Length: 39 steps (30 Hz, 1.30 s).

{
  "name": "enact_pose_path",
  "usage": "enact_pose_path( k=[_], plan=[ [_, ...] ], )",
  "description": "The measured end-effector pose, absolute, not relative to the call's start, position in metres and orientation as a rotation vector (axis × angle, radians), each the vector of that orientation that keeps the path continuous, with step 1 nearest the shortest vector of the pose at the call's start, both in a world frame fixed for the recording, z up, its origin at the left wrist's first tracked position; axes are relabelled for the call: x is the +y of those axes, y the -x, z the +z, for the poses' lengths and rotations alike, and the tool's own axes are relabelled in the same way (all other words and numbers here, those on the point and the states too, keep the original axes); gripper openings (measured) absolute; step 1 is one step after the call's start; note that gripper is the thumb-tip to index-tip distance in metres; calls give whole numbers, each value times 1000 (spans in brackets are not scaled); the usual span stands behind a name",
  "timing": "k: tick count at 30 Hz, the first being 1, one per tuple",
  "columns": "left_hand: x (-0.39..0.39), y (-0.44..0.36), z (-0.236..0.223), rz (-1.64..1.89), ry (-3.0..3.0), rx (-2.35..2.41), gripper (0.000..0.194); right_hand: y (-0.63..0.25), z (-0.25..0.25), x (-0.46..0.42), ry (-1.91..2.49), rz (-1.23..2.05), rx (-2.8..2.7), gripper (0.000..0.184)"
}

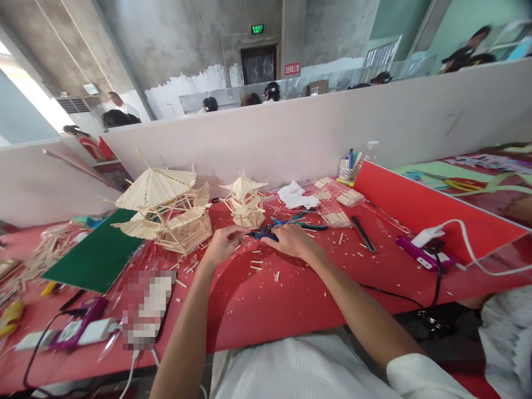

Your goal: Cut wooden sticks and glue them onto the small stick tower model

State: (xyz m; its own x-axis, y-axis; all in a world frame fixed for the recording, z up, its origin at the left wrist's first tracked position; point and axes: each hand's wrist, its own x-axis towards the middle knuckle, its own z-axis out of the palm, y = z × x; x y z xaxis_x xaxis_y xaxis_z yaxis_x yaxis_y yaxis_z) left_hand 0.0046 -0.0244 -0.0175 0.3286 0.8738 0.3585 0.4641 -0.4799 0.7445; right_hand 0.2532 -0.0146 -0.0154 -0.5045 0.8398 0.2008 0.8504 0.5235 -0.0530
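My right hand is closed round the blue handles of a small cutting tool that lies low over the red table. Just left of it, my left hand pinches its fingers together at the tool's tip; what it holds is too small to make out. Directly behind both hands stands a small wooden-stick pavilion model. A larger stick pavilion stands to the left. Short stick offcuts litter the table around my hands.
A green cutting mat lies left. Stacked sticks, white tissue, a pen cup and a black tool sit behind right. Purple devices with cables flank me. A red divider rises right. Other people sit beyond the partition.
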Motion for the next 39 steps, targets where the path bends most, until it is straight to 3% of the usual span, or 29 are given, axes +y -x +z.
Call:
enact_pose_path(
  k=[5,14,27,33,39],
  plan=[
    [-22,-2,-17,1060,-2078,1238,24,-266,-16,-8,1482,-7,-2511,64],
    [-20,-12,-33,538,-2320,1204,21,-321,-25,23,1830,32,-2147,62],
    [-21,-33,-45,393,-2347,1151,19,-346,-56,55,2134,-8,-1951,62],
    [-22,-30,-42,404,-2376,1111,25,-345,-57,54,2031,-64,-1967,56],
    [-21,-24,-41,472,-2349,1107,19,-323,-43,48,1471,-71,-2055,27]
  ],
)
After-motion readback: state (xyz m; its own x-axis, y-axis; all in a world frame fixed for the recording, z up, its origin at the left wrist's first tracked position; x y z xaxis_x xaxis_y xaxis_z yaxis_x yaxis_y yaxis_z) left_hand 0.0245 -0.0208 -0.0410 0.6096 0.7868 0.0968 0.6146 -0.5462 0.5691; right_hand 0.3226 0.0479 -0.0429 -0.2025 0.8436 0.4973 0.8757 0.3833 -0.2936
